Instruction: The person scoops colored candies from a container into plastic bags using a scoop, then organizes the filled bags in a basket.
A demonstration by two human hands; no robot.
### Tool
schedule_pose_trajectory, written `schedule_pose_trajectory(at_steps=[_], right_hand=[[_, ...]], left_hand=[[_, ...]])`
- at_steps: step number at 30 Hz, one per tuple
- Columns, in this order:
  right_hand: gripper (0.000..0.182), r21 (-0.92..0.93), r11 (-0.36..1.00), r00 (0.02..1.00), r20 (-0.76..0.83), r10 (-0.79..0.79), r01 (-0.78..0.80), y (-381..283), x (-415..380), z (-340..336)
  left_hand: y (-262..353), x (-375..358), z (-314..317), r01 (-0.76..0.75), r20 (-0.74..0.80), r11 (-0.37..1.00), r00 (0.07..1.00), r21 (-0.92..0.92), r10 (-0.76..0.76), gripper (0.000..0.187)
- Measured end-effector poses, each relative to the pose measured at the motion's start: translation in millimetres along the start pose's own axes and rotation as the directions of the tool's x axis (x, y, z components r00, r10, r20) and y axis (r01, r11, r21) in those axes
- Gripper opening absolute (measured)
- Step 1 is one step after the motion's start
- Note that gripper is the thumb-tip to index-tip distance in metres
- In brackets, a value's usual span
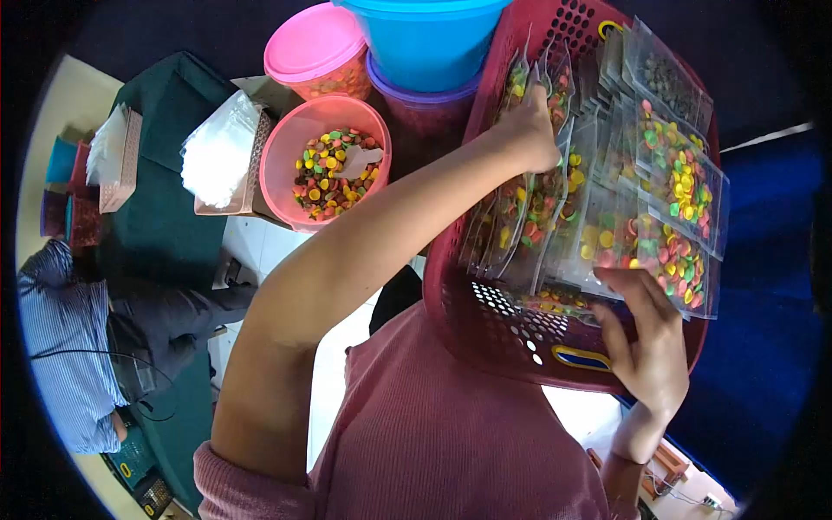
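I see left hand [530, 130] pinching the top edge of a candy packet [518, 87] upright in the red basket [485, 329] | right hand [646, 342] on basket's near rim, fingers spread against the packets' front row [667, 256], grip holding nothing | pink bowl [325, 165] of candy stands left of basket.

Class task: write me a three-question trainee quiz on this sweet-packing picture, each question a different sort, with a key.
1. True or false: the left hand reaches among the packets in the red basket.
2. What holds the loose sweets? A) pink bowl B) blue tub C) grey tray
3. Fill in: the right hand rests at the basket's near ____.

Key: 1 true; 2 A; 3 rim.
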State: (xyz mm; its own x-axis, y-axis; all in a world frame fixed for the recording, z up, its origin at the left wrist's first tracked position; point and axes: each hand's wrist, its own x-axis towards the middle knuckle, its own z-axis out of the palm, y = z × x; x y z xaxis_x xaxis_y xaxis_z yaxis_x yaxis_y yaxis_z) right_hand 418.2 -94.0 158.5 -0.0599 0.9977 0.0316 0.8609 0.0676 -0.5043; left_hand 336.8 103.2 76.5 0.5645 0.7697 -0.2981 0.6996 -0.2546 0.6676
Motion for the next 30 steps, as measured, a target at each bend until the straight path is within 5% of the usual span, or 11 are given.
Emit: schedule_pose_trajectory(at_steps=[3,6,9,15,17,22,25,27,28,30], right_hand=[[0.025,-0.189,0.952,0.967,-0.037,-0.251,0.240,1,29,0],[0.028,-0.289,0.878,0.922,0.047,-0.385,0.381,3,53,9],[0.035,-0.351,0.762,0.836,0.145,-0.530,0.544,8,73,24],[0.048,-0.382,0.762,0.842,0.370,-0.392,0.523,31,90,51],[0.043,-0.314,0.800,0.851,0.316,-0.420,0.511,39,95,54],[0.028,-0.064,0.910,0.879,0.294,-0.375,0.410,45,111,36],[0.024,-0.002,0.924,0.882,0.301,-0.363,0.381,48,122,27],[0.022,0.049,0.919,0.875,0.290,-0.389,0.392,52,131,25],[0.017,0.079,0.907,0.874,0.244,-0.419,0.413,57,136,28],[0.014,0.110,0.913,0.879,0.249,-0.408,0.392,58,143,23]], left_hand=[[-6,1,-5,-0.089,-0.018,0.992,0.996,-0.094,0.088,0.059],[-8,8,-5,-0.097,-0.014,0.995,0.995,0.031,0.097,0.064],[2,1,-24,-0.036,0.219,0.999,0.975,-0.003,0.036,0.070],[-3,11,-24,-0.101,0.167,0.986,0.978,-0.135,0.123,0.059],[-8,22,-14,-0.134,0.151,0.988,0.978,-0.079,0.145,0.060],[-8,21,-8,-0.248,0.175,0.892,0.965,0.377,0.194,0.019],[-9,5,-3,-0.081,0.150,0.988,0.987,0.129,0.061,0.019],[-8,-27,-6,-0.314,0.288,0.834,0.937,0.453,0.196,0.020],[-5,-45,-10,-0.322,0.298,0.827,0.934,0.462,0.197,0.020],[4,-81,-18,-0.426,0.439,0.529,0.892,0.734,0.109,0.038]])
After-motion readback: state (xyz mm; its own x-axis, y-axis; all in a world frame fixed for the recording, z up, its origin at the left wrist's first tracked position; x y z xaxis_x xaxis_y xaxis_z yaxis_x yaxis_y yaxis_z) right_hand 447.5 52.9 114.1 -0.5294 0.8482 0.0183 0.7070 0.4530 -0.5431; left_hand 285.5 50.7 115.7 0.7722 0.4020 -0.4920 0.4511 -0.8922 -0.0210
